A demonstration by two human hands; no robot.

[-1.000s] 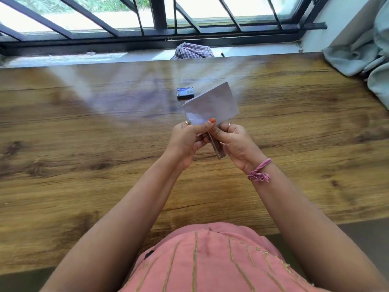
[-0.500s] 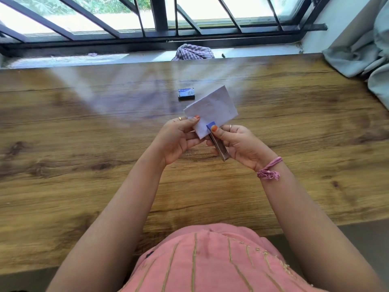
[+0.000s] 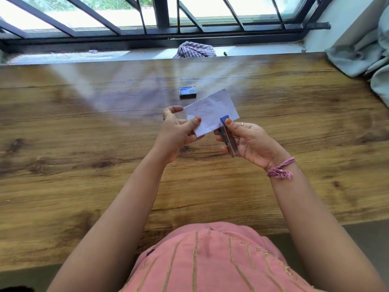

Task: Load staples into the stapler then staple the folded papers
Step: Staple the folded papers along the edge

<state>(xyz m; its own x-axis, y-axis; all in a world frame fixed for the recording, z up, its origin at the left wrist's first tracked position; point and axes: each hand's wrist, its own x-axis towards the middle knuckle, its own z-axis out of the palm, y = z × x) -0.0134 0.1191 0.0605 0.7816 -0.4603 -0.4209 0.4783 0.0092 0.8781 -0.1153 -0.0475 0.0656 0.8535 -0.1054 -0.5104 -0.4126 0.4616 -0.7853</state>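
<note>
A white folded paper (image 3: 210, 111) is held up above the wooden table (image 3: 84, 144). My left hand (image 3: 179, 133) pinches its lower left corner between thumb and fingers. My right hand (image 3: 250, 142) grips a small metal stapler (image 3: 229, 140) with a blue tip, its jaws over the paper's lower right edge and my thumb on top. A small blue staple box (image 3: 188, 92) lies on the table just beyond the paper.
A checked cloth (image 3: 196, 49) lies on the window sill behind the table. Grey fabric (image 3: 362, 53) is bunched at the far right. The window has dark metal bars (image 3: 162, 15). My pink garment (image 3: 206, 260) shows at the near table edge.
My hands have drawn apart: the left has slid to the paper's left corner and the right, with the stapler, has shifted right and lower along the paper's edge.
</note>
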